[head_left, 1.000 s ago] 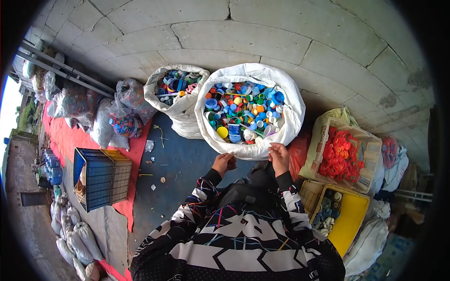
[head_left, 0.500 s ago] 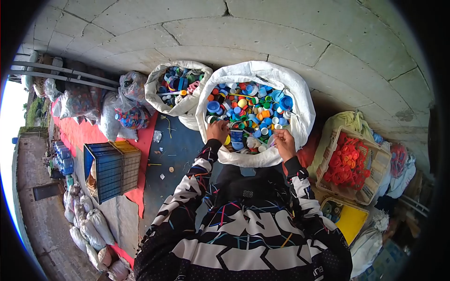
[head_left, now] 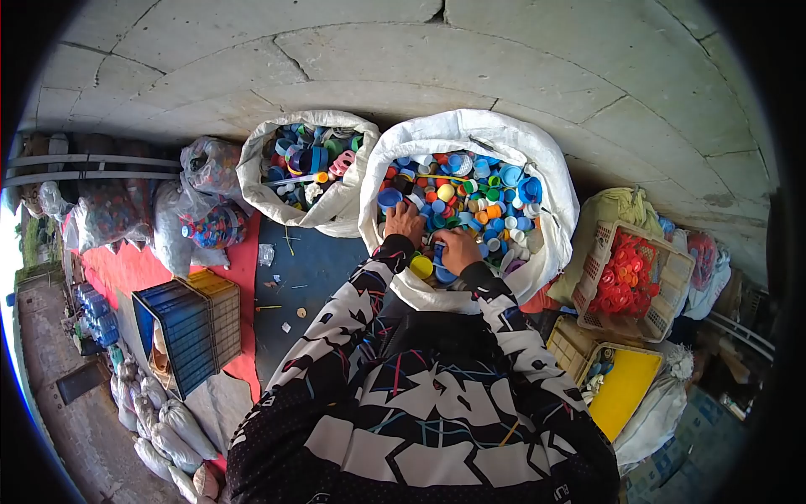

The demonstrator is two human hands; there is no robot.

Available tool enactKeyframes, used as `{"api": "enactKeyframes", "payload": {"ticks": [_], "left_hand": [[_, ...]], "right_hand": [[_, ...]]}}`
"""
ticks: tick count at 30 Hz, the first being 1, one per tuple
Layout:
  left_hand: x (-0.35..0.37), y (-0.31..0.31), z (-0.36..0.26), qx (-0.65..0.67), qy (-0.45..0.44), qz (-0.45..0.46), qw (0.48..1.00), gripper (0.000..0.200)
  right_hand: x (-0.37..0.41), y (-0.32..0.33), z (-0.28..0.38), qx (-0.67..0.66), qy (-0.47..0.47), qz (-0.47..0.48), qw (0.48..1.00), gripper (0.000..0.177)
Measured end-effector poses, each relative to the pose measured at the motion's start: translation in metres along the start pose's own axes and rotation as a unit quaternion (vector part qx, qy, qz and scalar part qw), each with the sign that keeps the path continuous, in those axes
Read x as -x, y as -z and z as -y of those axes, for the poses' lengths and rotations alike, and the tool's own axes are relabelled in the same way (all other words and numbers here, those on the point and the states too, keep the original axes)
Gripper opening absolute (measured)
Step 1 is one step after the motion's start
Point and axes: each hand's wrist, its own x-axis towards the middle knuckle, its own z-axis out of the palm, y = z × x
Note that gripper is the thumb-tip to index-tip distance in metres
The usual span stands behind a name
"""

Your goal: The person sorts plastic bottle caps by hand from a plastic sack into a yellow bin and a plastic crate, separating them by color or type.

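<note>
A large white woven sack [head_left: 554, 202] with a rolled rim stands in front of me, full of mixed plastic bottle caps [head_left: 474, 202]. My left hand [head_left: 405, 223] lies on the caps at the sack's near left, its fingers stretched out over them. Close beside it, my right hand [head_left: 458, 250] has its fingers bent in among the caps, and whatever they hold is hidden. Near the right wrist, a yellow cap [head_left: 421, 267] sits by the near rim. A smaller white sack [head_left: 252, 172] of caps and lids stands to the left.
To the right is a beige crate [head_left: 672, 277] of red plastic rings [head_left: 624, 281], with a yellow container [head_left: 628, 388] nearer me. A blue and yellow crate [head_left: 189, 328] stands at the left. Filled bags [head_left: 210, 227] lie beyond it, and a concrete wall [head_left: 378, 63] runs behind the sacks.
My right hand has moved left from the sack's right side, close to my left hand. The left hand has shifted slightly farther in over the caps. The view has turned a little.
</note>
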Motion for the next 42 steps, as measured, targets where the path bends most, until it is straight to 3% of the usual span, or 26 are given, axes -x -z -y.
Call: {"api": "enactKeyframes", "payload": {"ticks": [1, 2, 5, 6, 9, 10, 16, 21, 24, 26, 27, 29, 30, 33, 35, 38, 42], "left_hand": [[0.001, 0.002, 0.004, 0.002, -0.019, 0.009, 1.0, 0.018], [0.003, 0.005, 0.008, 0.003, -0.038, 0.018, 0.999, 0.019], [0.008, 0.01, 0.021, 0.026, -0.073, 0.034, 0.996, 0.022], [0.01, 0.013, 0.023, 0.04, -0.069, 0.037, 0.996, 0.023], [0.011, 0.021, 0.021, 0.037, -0.048, 0.052, 0.997, 0.027], [0.009, 0.016, 0.022, 0.029, -0.043, 0.047, 0.998, 0.027], [0.005, -0.004, 0.015, 0.008, -0.011, 0.03, 0.999, 0.025], [0.023, 0.003, 0.035, 0.091, -0.008, -0.039, 0.995, 0.027], [0.029, 0.013, 0.053, 0.248, 0.017, -0.036, 0.968, 0.032], [0.027, 0.017, 0.066, 0.332, -0.017, -0.113, 0.936, 0.026], [0.025, 0.026, 0.07, 0.431, 0.03, -0.083, 0.898, 0.025], [0.023, 0.039, 0.076, 0.61, 0.124, -0.025, 0.782, 0.022], [0.022, 0.042, 0.075, 0.727, 0.144, -0.067, 0.668, 0.021], [0.029, 0.058, 0.081, 0.827, 0.217, -0.038, 0.517, 0.021], [0.033, 0.047, 0.084, 0.839, 0.236, -0.032, 0.49, 0.023], [0.04, 0.037, 0.08, 0.829, 0.252, 0.009, 0.499, 0.021], [0.042, 0.042, 0.066, 0.809, 0.301, 0.037, 0.503, 0.015]], "right_hand": [[-0.006, -0.005, 0.007, 0.066, 0.007, 0.02, 0.998, 0.026], [-0.012, -0.008, 0.012, 0.108, -0.059, 0.107, 0.987, 0.032], [-0.026, 0.0, 0.022, 0.159, -0.072, 0.137, 0.975, 0.035], [-0.028, -0.007, 0.015, 0.157, -0.072, 0.12, 0.978, 0.049], [-0.03, -0.022, -0.007, 0.038, -0.168, 0.02, 0.985, 0.063], [-0.033, -0.021, -0.018, 0.01, -0.139, 0.03, 0.99, 0.074], [-0.039, -0.02, -0.018, 0.046, -0.019, -0.051, 0.997, 0.028], [-0.051, -0.024, -0.002, 0.149, -0.064, 0.037, 0.986, 0.019], [-0.06, -0.026, 0.008, 0.192, -0.112, 0.074, 0.972, 0.02], [-0.064, -0.023, 0.015, 0.204, -0.137, 0.1, 0.964, 0.022], [-0.065, -0.022, 0.018, 0.204, -0.144, 0.11, 0.962, 0.023], [-0.064, -0.017, 0.022, 0.201, -0.146, 0.129, 0.96, 0.026], [-0.063, -0.015, 0.024, 0.196, -0.143, 0.137, 0.961, 0.027], [-0.058, -0.015, 0.027, 0.19, -0.129, 0.134, 0.964, 0.031], [-0.047, -0.014, 0.023, 0.18, -0.123, 0.128, 0.968, 0.031], [-0.029, -0.008, 0.023, 0.139, -0.113, 0.125, 0.976, 0.021], [0.006, -0.014, 0.006, 0.057, -0.071, 0.047, 0.995, 0.009]]}}
